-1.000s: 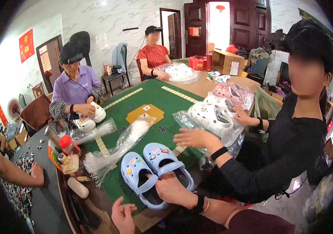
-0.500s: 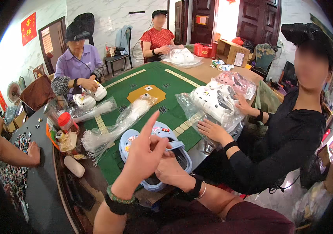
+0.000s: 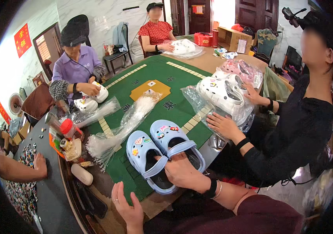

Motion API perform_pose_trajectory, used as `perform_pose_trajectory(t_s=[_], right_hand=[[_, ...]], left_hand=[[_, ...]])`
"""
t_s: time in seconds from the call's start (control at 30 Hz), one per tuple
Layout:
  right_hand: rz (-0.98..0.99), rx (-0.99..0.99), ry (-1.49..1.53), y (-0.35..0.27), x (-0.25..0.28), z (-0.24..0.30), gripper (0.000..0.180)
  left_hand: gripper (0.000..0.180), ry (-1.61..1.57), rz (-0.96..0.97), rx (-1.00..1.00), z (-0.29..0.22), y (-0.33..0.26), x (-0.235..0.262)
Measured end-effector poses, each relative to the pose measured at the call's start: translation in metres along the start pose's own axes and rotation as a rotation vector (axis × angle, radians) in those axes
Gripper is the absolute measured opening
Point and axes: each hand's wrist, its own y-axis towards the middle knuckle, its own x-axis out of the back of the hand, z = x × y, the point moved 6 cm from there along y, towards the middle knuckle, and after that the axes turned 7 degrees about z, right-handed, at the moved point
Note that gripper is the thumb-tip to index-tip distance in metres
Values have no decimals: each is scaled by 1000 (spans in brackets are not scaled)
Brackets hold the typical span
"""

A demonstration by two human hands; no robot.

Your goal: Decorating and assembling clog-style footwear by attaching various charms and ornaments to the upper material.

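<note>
A pair of light blue clogs [image 3: 140, 146] with small colourful charms on their toes lies side by side over the near edge of the green mat. My right hand [image 3: 185, 171] is closed on the pair where the two meet, its fingers dipping into the openings by the heel straps. Some of those fingertips are hidden inside. My left hand [image 3: 126, 208] is empty near the table's front edge, fingers apart, to the lower left of the clogs. A plastic bag of thin white ties [image 3: 125, 124] lies just beyond the clogs.
At right, a person in black touches bagged white clogs [image 3: 223, 93], with bagged pink clogs [image 3: 240, 70] behind. Two people across handle white clogs. A red-lidded jar [image 3: 69, 128] and white oval case [image 3: 82, 174] stand left. Another person's arm rests by loose charms [image 3: 22, 195].
My left hand has dropped down and left, away from the clogs, its pointing finger now spread with the others. The clogs show fully and sit slightly farther right in view, still held by my right hand.
</note>
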Motion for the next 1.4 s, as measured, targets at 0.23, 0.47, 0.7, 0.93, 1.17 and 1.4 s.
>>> perform_pose_trajectory(t_s=[0.23, 0.47, 0.7, 0.93, 1.17, 1.4], right_hand=[[-10, -1, -71, 1, 8, 3, 50], [0, -12, 34, 2, 12, 2, 42], [-47, 10, 31, 7, 8, 4, 40], [-18, 7, -59, 2, 6, -1, 45], [11, -30, 47, 4, 9, 1, 42], [6, -26, -70, 1, 7, 0, 45]], left_hand=[[55, 144, 155, 143, 28, -25, -33], [55, 181, 233, 159, 30, -22, -42], [52, 171, 180, 107, 29, -18, -36], [50, 159, 171, 59, 25, -25, -38], [51, 174, 174, 58, 25, -29, -36], [49, 192, 176, 46, 23, -25, -37]])
